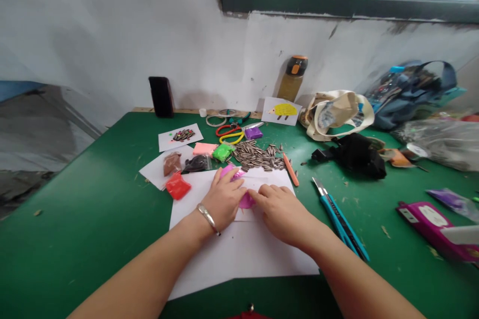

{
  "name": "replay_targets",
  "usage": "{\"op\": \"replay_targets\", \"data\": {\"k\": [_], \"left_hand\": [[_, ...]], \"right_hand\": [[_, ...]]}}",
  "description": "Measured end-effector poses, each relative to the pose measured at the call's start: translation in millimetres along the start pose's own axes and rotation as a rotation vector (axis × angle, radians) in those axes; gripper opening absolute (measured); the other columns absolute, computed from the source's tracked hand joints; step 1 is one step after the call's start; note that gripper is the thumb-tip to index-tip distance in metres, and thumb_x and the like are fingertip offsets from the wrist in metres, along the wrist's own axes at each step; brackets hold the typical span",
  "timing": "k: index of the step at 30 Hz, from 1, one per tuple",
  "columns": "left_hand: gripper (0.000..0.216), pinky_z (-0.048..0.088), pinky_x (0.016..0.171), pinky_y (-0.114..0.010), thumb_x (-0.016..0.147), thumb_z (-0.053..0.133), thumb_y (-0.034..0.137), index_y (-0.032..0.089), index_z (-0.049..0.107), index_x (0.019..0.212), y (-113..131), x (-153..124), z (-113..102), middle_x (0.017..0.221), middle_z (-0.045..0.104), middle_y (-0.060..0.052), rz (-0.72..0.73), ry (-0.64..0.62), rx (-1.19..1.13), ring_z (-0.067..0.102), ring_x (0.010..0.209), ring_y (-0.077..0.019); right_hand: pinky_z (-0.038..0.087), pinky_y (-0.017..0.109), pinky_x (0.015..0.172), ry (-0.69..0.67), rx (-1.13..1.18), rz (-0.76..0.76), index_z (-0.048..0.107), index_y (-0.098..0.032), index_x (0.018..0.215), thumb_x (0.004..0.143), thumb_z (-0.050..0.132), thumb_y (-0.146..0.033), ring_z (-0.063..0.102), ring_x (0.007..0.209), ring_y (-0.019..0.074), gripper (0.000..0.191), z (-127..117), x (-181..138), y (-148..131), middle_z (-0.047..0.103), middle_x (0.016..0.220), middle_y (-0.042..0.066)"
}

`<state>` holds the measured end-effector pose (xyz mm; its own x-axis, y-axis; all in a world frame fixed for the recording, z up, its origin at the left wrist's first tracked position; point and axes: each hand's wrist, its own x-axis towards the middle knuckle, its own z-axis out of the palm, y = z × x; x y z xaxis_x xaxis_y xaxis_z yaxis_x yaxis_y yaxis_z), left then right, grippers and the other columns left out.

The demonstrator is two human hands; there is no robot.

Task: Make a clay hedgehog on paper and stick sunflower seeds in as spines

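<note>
Pink clay (247, 203) lies on the white paper (243, 259), in the gap between my two hands. My left hand (223, 200) rests palm down over its left part, fingers flat and pressing, clasping nothing. My right hand (283, 211) lies palm down with its fingertips touching the clay's right edge, also unclenched. The left hand overlaps the clay more. The clay's long axis cannot be determined, as it is mostly covered. The sunflower seeds (258, 155) lie beyond and the blue utility knife (339, 219) is apart to my right.
</note>
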<state>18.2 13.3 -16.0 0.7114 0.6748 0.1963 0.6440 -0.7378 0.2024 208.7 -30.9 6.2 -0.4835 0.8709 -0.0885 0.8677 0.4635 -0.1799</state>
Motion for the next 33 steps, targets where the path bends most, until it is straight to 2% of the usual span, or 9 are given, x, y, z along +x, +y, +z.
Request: {"op": "replay_targets", "data": {"k": [11,16,22,27,33], "left_hand": [[0.028,0.016,0.107,-0.065,0.08,0.05,0.01,0.02,0.066,0.1,-4,1,-1,0.119,0.062,-0.009,0.009,-0.034,-0.01,0.034,0.131,-0.0342],[0.029,0.02,0.106,-0.064,0.078,0.05,0.008,0.019,0.066,0.101,-8,2,-1,0.117,0.063,-0.009,0.003,-0.026,-0.019,0.037,0.13,-0.0344],[0.028,0.022,0.106,-0.063,0.079,0.05,0.008,0.019,0.065,0.1,-10,2,0,0.117,0.063,-0.009,0.007,-0.011,-0.016,0.038,0.129,-0.0337],[0.026,0.02,0.107,-0.062,0.08,0.05,0.008,0.018,0.066,0.097,-9,2,2,0.116,0.063,-0.009,0.018,-0.01,0.001,0.037,0.13,-0.0334],[0.026,0.019,0.107,-0.063,0.079,0.05,0.007,0.018,0.065,0.097,-8,2,0,0.115,0.063,-0.009,0.014,-0.041,0.006,0.036,0.131,-0.0337]], "right_hand": [[0.031,0.033,0.073,-0.059,-0.01,-0.043,0.058,-0.029,0.116,0.084,0.042,-0.012,0.051,0.087,0.0206,0.039,-8,-9,-1,0.057,0.099,0.006],[0.033,0.032,0.076,-0.089,0.066,-0.063,0.063,-0.025,0.107,0.082,0.041,-0.01,0.052,0.088,0.0196,0.037,-11,-8,3,0.058,0.098,0.006],[0.032,0.032,0.075,-0.014,0.009,0.024,0.051,-0.027,0.126,0.082,0.039,-0.007,0.05,0.088,0.0199,0.05,-3,4,6,0.057,0.099,0.007],[0.031,0.033,0.074,-0.007,-0.072,0.02,0.054,-0.028,0.119,0.087,0.04,-0.013,0.05,0.089,0.0205,0.039,1,7,4,0.056,0.1,0.006],[0.031,0.032,0.071,-0.032,-0.087,0.04,0.057,-0.028,0.116,0.087,0.04,-0.014,0.052,0.086,0.02,0.036,-3,4,10,0.057,0.101,0.007]]}}
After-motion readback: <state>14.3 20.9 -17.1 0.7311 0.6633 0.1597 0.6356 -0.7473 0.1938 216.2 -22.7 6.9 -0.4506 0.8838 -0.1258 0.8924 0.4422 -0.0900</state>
